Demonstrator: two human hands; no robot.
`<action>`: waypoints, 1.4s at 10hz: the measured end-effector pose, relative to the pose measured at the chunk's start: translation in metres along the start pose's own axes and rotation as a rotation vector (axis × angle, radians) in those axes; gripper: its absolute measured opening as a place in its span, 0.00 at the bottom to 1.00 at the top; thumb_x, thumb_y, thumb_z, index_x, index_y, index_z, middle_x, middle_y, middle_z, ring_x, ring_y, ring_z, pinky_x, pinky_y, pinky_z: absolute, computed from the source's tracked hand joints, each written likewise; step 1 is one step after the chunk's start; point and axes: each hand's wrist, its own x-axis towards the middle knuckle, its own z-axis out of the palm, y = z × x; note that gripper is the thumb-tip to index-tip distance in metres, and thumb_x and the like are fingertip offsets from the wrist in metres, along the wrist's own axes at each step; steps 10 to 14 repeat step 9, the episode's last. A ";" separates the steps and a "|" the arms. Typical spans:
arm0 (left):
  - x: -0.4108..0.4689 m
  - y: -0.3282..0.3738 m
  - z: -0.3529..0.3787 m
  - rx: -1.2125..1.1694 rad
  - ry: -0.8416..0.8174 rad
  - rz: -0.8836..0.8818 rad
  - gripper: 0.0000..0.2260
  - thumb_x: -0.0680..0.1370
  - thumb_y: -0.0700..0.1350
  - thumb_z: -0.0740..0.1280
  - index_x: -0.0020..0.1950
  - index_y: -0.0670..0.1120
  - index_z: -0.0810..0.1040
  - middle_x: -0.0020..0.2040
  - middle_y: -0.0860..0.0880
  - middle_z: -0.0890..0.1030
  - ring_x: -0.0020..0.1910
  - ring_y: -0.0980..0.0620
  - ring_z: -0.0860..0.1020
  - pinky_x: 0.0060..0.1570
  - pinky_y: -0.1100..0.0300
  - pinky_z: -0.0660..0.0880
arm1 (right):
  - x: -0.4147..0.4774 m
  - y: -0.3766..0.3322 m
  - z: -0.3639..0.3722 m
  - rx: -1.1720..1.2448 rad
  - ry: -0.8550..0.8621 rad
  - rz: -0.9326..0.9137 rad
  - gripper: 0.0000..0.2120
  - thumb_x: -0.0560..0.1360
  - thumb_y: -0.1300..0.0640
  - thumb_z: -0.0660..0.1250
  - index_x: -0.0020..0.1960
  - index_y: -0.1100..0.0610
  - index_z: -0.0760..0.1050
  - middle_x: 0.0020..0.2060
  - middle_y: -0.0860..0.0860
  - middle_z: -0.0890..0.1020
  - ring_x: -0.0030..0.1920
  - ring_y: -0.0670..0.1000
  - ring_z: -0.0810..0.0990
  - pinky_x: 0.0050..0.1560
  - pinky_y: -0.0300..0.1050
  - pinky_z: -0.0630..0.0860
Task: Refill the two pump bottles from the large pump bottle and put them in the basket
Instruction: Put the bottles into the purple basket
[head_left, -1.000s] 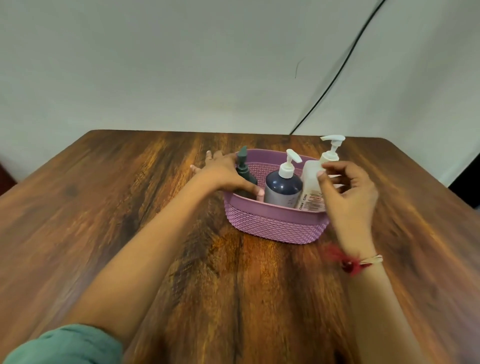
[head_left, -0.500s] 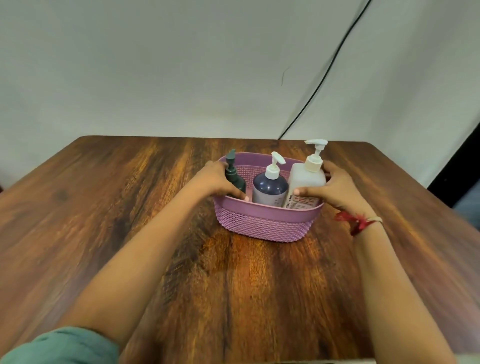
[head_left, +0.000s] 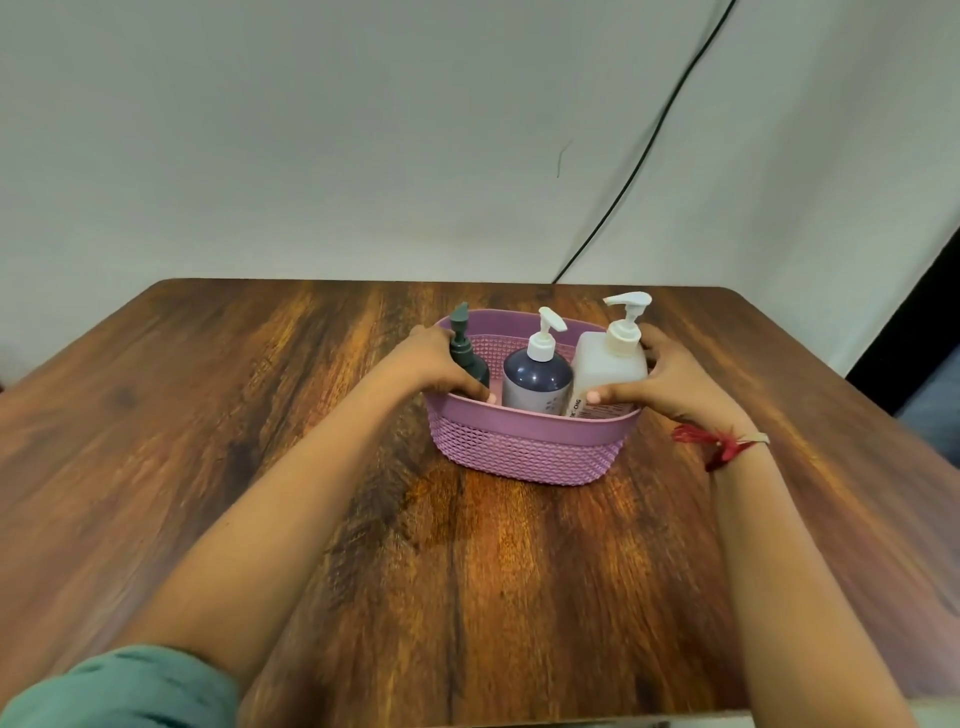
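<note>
Our right hand (head_left: 675, 384) had dropped from above the large bottle (head_left: 608, 364); its fingers, like those of the left hand (head_left: 431, 364), clamped an end of the basket (head_left: 524, 441). The green bottle (head_left: 467, 364) and blue bottle (head_left: 537, 382) stood inside, between our fingers, so we judged the task done.

a streaky brown wooden table (head_left: 208, 415) with rounded far corners stands before a plain pale wall (head_left: 311, 130), down which a thin black cable (head_left: 649, 140) slants.
</note>
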 end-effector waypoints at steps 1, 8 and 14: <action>-0.002 -0.004 0.000 -0.092 -0.015 0.023 0.40 0.61 0.55 0.79 0.69 0.48 0.67 0.66 0.44 0.69 0.61 0.44 0.72 0.59 0.49 0.75 | 0.000 0.000 0.000 0.010 -0.014 0.016 0.43 0.55 0.51 0.82 0.67 0.49 0.70 0.56 0.43 0.77 0.56 0.43 0.76 0.45 0.32 0.74; -0.016 -0.021 0.018 -0.889 0.061 -0.215 0.18 0.80 0.55 0.57 0.66 0.49 0.73 0.57 0.49 0.78 0.56 0.48 0.75 0.56 0.49 0.73 | -0.028 0.032 0.049 0.625 0.337 0.395 0.52 0.64 0.25 0.63 0.72 0.62 0.60 0.72 0.65 0.61 0.72 0.68 0.59 0.70 0.68 0.58; -0.018 -0.018 0.018 -0.933 0.025 -0.241 0.12 0.80 0.52 0.57 0.58 0.51 0.74 0.51 0.49 0.79 0.52 0.49 0.76 0.51 0.50 0.75 | -0.018 0.039 0.053 0.603 0.389 0.376 0.55 0.56 0.21 0.63 0.70 0.57 0.66 0.69 0.59 0.70 0.69 0.62 0.68 0.67 0.62 0.68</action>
